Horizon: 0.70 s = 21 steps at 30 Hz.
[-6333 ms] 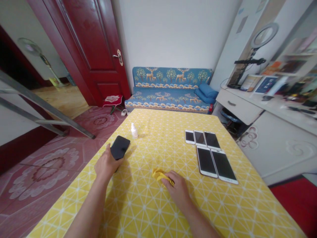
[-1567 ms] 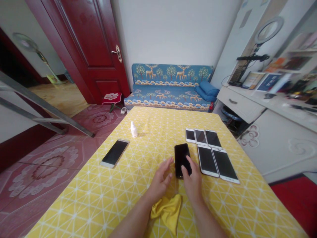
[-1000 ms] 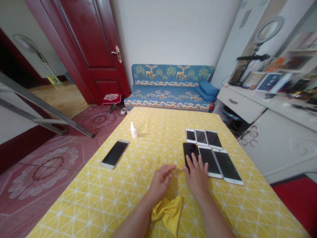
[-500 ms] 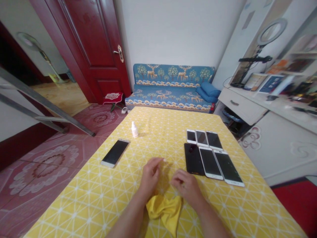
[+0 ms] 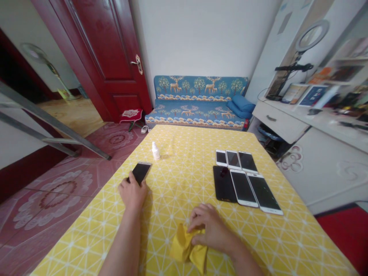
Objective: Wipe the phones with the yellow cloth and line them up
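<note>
At the left side of the table, my left hand (image 5: 133,193) is closed around the near end of a smartphone (image 5: 141,172) with a dark screen, thumb and fingers on its edges. The phone still appears to lie on the tablecloth. My right hand (image 5: 207,227) pinches a crumpled yellow cloth (image 5: 186,245) at the near middle of the table. Beyond the left hand stands a small white spray bottle (image 5: 155,151). To the right lie several more phones in two rows, among them a black one (image 5: 224,184) and a large white one (image 5: 265,193).
A yellow patterned tablecloth (image 5: 184,145) covers the table. Behind it is a blue sofa (image 5: 198,103). A white cabinet (image 5: 330,165) stands along the right, a metal ladder (image 5: 71,136) and red door (image 5: 106,50) on the left.
My left hand has moved left from the middle of the table and taken hold of the lone phone. My right hand has come down and left onto the yellow cloth and grasped it.
</note>
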Each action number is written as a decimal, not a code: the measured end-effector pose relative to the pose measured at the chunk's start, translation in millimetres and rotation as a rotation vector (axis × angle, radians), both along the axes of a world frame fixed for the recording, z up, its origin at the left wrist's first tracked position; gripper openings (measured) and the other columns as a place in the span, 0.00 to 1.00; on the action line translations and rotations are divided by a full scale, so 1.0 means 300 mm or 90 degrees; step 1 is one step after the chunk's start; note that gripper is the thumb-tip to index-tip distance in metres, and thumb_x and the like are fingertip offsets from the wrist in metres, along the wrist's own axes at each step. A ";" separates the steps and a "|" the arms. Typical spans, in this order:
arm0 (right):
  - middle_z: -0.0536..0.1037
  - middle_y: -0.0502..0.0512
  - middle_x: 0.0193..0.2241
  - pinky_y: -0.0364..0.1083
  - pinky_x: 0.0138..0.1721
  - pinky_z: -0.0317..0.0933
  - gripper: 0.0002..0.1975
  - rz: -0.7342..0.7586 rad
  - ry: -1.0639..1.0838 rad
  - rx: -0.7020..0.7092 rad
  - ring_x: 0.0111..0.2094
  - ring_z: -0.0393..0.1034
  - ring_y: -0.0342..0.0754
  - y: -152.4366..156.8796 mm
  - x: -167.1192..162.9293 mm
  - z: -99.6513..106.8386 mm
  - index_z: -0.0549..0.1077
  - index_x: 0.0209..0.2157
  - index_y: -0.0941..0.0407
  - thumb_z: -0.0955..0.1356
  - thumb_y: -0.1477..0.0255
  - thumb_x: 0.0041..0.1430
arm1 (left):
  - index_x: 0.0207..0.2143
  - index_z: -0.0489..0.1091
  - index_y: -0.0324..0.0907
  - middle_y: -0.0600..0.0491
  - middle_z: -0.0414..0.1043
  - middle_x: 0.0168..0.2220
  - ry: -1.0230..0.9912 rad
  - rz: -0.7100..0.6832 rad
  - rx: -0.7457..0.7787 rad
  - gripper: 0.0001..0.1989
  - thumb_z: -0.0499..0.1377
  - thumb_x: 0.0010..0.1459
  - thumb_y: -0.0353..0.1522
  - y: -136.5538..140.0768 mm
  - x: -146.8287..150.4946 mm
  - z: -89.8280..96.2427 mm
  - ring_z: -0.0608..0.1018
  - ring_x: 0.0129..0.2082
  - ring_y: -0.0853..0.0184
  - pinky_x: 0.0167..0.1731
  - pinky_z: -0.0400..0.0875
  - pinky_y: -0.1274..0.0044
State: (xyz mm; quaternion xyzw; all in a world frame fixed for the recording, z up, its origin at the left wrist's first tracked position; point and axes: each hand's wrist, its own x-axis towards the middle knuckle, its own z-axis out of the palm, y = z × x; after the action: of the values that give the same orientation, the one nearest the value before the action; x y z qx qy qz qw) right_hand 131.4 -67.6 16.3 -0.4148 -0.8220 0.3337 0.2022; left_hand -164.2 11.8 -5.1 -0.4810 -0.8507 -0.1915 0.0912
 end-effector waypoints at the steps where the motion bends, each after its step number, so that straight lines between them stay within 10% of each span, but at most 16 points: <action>1: 0.76 0.44 0.32 0.46 0.45 0.51 0.11 -0.015 0.007 0.008 0.40 0.66 0.45 -0.001 -0.008 -0.002 0.79 0.26 0.48 0.78 0.71 0.37 | 0.62 0.54 0.29 0.30 0.64 0.50 -0.005 -0.004 -0.008 0.35 0.53 0.58 0.41 -0.001 0.004 0.009 0.67 0.51 0.46 0.51 0.58 0.60; 9: 0.73 0.47 0.25 0.43 0.32 0.54 0.06 -0.186 0.167 -0.025 0.29 0.65 0.43 0.024 -0.032 -0.044 0.71 0.27 0.55 0.66 0.80 0.48 | 0.65 0.48 0.42 0.38 0.68 0.50 -0.260 -0.092 -0.059 0.51 0.65 0.41 0.46 -0.040 0.104 0.084 0.74 0.46 0.48 0.39 0.67 0.66; 16: 0.64 0.44 0.20 0.40 0.23 0.50 0.09 -0.332 0.434 -0.197 0.21 0.58 0.40 0.068 -0.006 -0.075 0.66 0.28 0.56 0.67 0.65 0.54 | 0.54 0.63 0.44 0.55 0.72 0.33 -1.075 -0.278 0.231 0.38 0.70 0.39 0.40 -0.071 0.311 0.090 0.74 0.26 0.71 0.22 0.67 0.82; 21: 0.68 0.46 0.22 0.40 0.24 0.53 0.14 -0.452 0.521 -0.199 0.22 0.61 0.41 0.082 0.013 -0.079 0.68 0.29 0.56 0.71 0.60 0.50 | 0.50 0.67 0.42 0.52 0.75 0.37 -1.406 -0.227 0.140 0.25 0.67 0.49 0.33 -0.101 0.379 0.088 0.76 0.28 0.74 0.25 0.71 0.84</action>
State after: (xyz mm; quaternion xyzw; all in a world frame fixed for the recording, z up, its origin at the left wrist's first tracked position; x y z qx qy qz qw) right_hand 135.3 -43.0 -7.3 -0.5278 -0.4273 0.4968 0.5404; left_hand -50.6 -18.4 21.2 -0.1520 -0.3628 -0.5971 -0.6991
